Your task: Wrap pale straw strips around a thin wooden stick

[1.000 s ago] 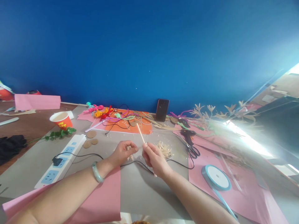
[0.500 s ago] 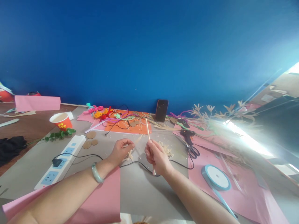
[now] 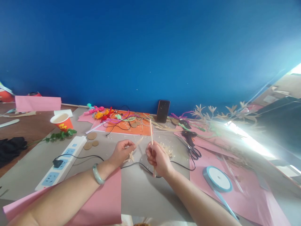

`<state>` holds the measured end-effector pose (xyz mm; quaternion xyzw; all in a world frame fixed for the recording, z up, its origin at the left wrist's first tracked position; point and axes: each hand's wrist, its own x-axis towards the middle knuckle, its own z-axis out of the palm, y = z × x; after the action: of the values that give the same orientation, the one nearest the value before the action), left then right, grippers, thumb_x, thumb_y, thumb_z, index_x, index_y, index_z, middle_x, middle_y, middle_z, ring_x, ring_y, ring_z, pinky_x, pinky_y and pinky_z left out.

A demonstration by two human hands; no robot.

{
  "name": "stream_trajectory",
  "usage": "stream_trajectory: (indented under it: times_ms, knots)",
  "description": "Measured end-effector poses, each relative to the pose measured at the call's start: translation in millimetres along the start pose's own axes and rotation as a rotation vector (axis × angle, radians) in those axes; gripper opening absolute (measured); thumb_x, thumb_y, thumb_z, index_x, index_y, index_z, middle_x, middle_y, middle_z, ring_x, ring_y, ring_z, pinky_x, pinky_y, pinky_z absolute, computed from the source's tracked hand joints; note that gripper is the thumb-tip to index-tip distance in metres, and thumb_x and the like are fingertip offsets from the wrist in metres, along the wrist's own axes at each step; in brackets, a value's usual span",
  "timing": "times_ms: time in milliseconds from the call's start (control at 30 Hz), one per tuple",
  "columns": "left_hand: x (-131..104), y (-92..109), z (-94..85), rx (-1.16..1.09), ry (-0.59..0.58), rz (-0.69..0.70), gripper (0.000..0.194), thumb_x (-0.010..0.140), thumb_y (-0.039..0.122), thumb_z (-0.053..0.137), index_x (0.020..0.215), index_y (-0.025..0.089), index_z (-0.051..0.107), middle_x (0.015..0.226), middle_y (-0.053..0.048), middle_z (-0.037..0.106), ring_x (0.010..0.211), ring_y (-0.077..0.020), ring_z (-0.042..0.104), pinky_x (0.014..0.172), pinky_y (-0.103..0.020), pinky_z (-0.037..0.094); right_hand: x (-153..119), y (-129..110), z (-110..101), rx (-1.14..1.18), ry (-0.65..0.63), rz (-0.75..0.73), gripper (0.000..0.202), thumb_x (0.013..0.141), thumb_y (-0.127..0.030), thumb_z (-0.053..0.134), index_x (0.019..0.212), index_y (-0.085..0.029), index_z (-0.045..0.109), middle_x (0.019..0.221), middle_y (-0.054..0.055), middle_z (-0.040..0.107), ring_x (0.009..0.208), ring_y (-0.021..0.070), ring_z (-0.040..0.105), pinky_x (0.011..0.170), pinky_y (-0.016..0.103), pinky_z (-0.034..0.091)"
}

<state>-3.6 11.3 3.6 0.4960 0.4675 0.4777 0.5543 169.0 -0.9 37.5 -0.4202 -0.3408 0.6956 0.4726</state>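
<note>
My left hand (image 3: 123, 152), with a pale green bangle (image 3: 98, 174) on its wrist, pinches a thin, pale, pointed strip (image 3: 139, 141) like a dried leaf or petal. My right hand (image 3: 158, 157) is closed around a slim wooden stick (image 3: 151, 130) held nearly upright; its lower end shows beneath the fist. The hands are a short way apart over the grey table mat (image 3: 141, 201). Small pale strips (image 3: 129, 157) lie under my left hand, and a heap of similar strips (image 3: 166, 150) lies behind my right hand.
A white power strip (image 3: 61, 164) and a red paper cup (image 3: 62, 122) stand at left. A black cable crosses the mat. Scissors (image 3: 194, 153), a glue gun (image 3: 188, 136) and a blue ribbon roll (image 3: 217, 179) lie at right. A phone (image 3: 163, 111) leans against the wall.
The stick in my right hand has shifted slightly, its top a little further right and more upright. My left hand has hardly moved and keeps its pale strip.
</note>
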Motion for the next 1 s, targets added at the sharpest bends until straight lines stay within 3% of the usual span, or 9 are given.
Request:
stream_trajectory:
  times_ms: [1000]
  knots:
    - [-0.9,0.3,0.4,-0.025,-0.008,-0.029,0.028,0.069,0.040,0.069,0.072,0.013,0.060,0.057,0.004,0.050,0.048,-0.0073,0.044,0.046,-0.019,0.036,-2.2,-2.1,2.8,0.018,-0.009,0.008,0.008,0.069,-0.024,0.051,0.068,-0.020,0.044,0.048,-0.008,0.041,0.037,0.0038,0.014,0.036,0.017,0.008]
